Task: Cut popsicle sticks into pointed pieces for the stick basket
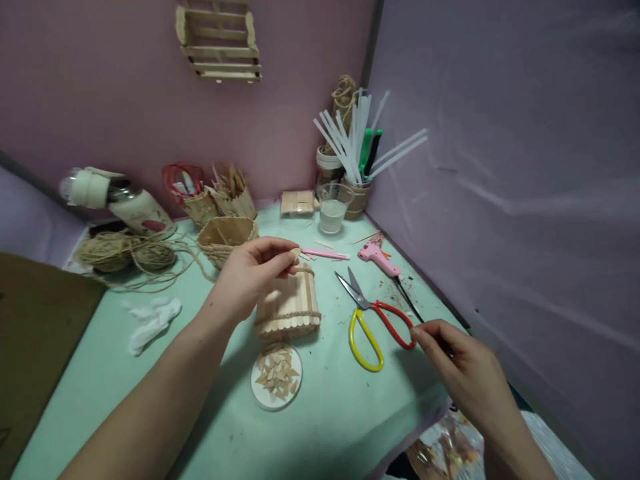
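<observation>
My left hand is closed in a pinch on a small pale wooden chip, above a box of craft sticks banded with twine. My right hand pinches the red handle end of the scissors, which lie on the table with blades apart and have one red and one yellow handle. In front of the stick box, a small white dish holds many cut wooden chips. A pink pen-like tool lies just behind the box.
A pink glue gun with its black cord rests right of the scissors. Behind are a clear cup, glue sticks in a jar, and a woven basket. Twine, a flask and white gloves lie left.
</observation>
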A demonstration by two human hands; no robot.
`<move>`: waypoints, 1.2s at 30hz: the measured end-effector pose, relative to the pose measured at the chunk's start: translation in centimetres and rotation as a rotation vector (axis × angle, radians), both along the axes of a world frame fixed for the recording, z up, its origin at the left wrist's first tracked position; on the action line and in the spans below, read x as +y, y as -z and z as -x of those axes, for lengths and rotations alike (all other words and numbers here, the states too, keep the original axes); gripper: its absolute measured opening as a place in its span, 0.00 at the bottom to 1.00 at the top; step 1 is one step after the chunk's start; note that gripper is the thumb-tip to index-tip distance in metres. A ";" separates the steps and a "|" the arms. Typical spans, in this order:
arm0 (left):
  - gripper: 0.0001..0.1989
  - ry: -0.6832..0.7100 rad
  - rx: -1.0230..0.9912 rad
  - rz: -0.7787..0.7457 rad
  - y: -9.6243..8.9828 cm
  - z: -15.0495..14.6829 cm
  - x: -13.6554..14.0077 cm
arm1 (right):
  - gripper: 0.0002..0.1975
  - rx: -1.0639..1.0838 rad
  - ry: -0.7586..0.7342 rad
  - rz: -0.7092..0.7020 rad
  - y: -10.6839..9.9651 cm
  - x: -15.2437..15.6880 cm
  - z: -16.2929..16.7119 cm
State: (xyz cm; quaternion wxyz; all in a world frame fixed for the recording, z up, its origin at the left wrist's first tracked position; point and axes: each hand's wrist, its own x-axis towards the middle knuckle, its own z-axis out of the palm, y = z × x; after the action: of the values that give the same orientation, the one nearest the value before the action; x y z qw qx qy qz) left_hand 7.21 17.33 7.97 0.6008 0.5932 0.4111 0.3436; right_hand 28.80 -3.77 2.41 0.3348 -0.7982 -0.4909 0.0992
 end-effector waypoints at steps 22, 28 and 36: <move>0.14 0.080 0.118 -0.079 0.0 1.9 1.9 | 0.19 -0.454 0.014 0.372 3.2 14.5 -6.9; 0.11 0.074 0.144 0.001 0.0 1.5 1.7 | 0.17 -0.418 0.001 0.412 3.9 15.1 -7.5; 0.07 0.115 0.111 0.052 0.5 1.4 1.7 | 0.20 -0.241 0.017 0.272 1.1 10.5 -6.4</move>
State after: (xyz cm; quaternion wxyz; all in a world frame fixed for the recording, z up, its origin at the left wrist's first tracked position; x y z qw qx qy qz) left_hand 5.82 19.02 7.44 0.6109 0.6182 0.4180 0.2644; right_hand 35.17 6.71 1.29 0.1635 -0.8462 -0.5029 0.0658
